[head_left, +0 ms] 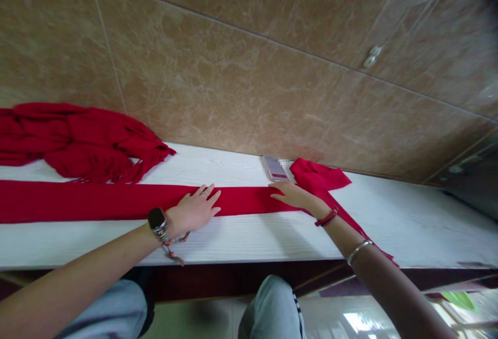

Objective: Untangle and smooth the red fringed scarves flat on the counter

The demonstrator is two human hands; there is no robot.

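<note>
Red cloth strip (97, 201) laid flat on white bench top (249, 240), both hands placed upon it

The strip is stretched lengthwise along the middle of the bench top; its left end is cut off by the edge of view. The left hand (194, 209) is laid palm down on the strip; its fingers are spread and released, with nothing grasped. The right hand (298, 197) is rested on the strip, further right along the bench top; its fingers are extended and loosely parted, unclenched. At the bench top's rear edge, fringed red cloth (85, 141) is heaped to the left, and a flat rectangular item (276, 167), partly blurred, is placed just beyond the right hand. Beside it, a red fold (321, 174) is bunched; its join to the strip cannot be confirmed. A narrow red length (349, 222) is run to the bench top's front edge, partly hidden by the right forearm
</note>
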